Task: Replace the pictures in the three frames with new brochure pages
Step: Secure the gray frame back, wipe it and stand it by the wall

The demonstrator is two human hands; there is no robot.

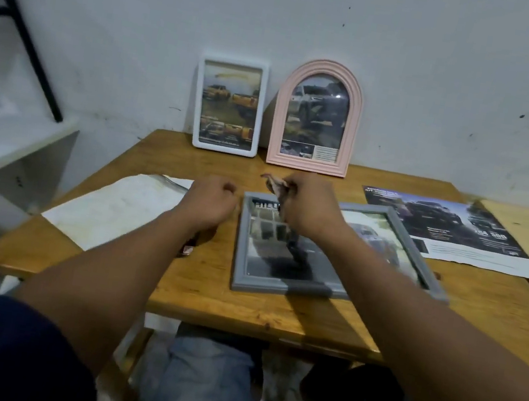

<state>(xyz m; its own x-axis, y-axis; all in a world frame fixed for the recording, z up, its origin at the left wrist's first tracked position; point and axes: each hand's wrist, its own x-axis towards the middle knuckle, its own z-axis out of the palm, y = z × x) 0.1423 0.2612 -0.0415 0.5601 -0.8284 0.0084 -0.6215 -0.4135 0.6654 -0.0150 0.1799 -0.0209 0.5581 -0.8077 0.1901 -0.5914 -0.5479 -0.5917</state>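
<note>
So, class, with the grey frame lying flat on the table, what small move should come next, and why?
Probably drop the small blurred scrap that the right hand pinches, freeing it to stand the grey frame, which already shows a page, beside the pink frame at the wall.

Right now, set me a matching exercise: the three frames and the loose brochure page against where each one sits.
Things:
1 white frame
2 pink arched frame
3 grey frame
4 brochure page

Places:
A flat on the table, right side
B upright against the wall, rear centre
C flat on the table, middle
D upright against the wall, left of another frame

Pairs: 1-D, 2-B, 3-C, 4-A.
</note>
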